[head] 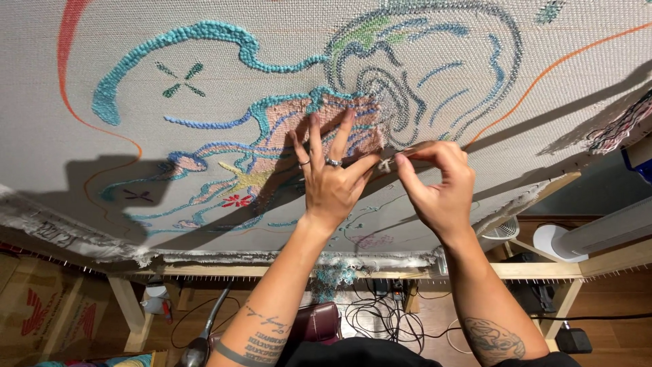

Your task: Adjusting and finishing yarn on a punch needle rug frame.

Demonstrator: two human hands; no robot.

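My left hand (331, 178) spreads flat on the tufting cloth (204, 129); at three o'clock, my right hand (441, 183) pinches a loose yarn end (386, 164), mid-trim; steadiness needed.

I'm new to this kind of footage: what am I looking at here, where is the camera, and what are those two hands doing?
There is no machine: one camera sits on a person's head, looking at their own bare hands. In front stretches a pale woven cloth on a wooden frame, partly filled with turquoise, pink and yellow tufted yarn shapes. The left hand lies spread on a pink tufted patch. The right hand pinches a small pale bit of yarn against the cloth. Below, cables lie on a wooden floor.
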